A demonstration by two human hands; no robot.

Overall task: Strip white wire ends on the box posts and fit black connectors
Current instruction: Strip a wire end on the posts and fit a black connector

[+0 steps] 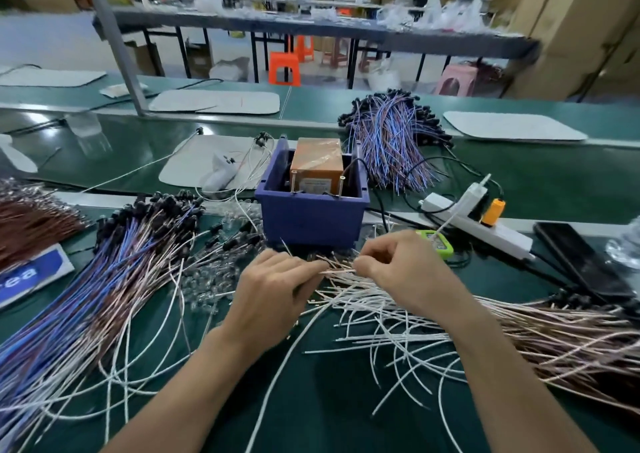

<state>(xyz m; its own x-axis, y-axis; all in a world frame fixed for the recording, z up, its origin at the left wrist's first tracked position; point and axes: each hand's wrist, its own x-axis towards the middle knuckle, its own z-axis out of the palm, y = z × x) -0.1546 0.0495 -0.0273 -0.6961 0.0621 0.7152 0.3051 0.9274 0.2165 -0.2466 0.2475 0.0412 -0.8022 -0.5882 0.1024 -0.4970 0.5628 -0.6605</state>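
Both hands meet low in the middle of the green worktop (332, 411), just in front of the blue box (311, 220). The left hand (277, 289) has its fingers curled and its fingertips pinched on one end of a thin white wire (337, 271). The right hand (398, 269) pinches the same wire from the other side, thumb and forefinger closed tight on it, and the short span between the two hands lies roughly level. Under the hands and to their right sprawls a heap of loose white wires (381, 328), many of their ends pointing toward the box. The box holds an orange block (317, 165), and two thin metal posts (293, 184) stand upright at its near wall, one to the left and one to the right. On the left lies a big bundle of blue and brown wires (104, 279) with black connectors (159, 206) at its far ends, and a similar bundle (391, 147) lies behind the box to the right. On the right side, pinkish-brown wires (571, 334) fan out across the worktop, near a white power strip (485, 225) carrying an orange plug (493, 211), a small green gadget (440, 244) just beyond the right hand, and a black phone (581, 262)
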